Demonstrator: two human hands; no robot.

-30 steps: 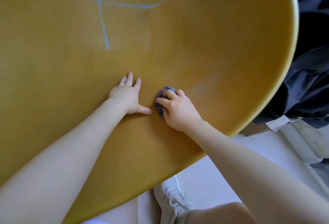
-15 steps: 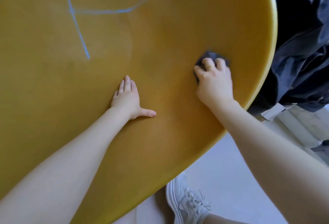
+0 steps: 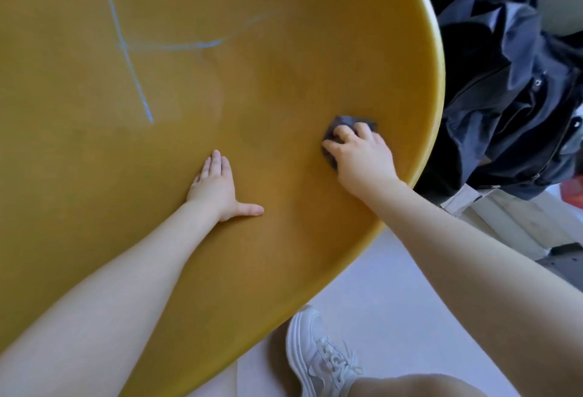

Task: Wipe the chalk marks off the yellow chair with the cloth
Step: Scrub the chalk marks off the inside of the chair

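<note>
Hands first: left hand lies flat and open on the yellow chair, while right hand presses the cloth near the right rim. Blue chalk marks sit far left; wiping here could miss them.

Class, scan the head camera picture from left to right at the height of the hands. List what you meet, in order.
Blue chalk marks → left hand flat on the yellow chair → cloth under the right hand → chair rim → dark clothing.
</note>
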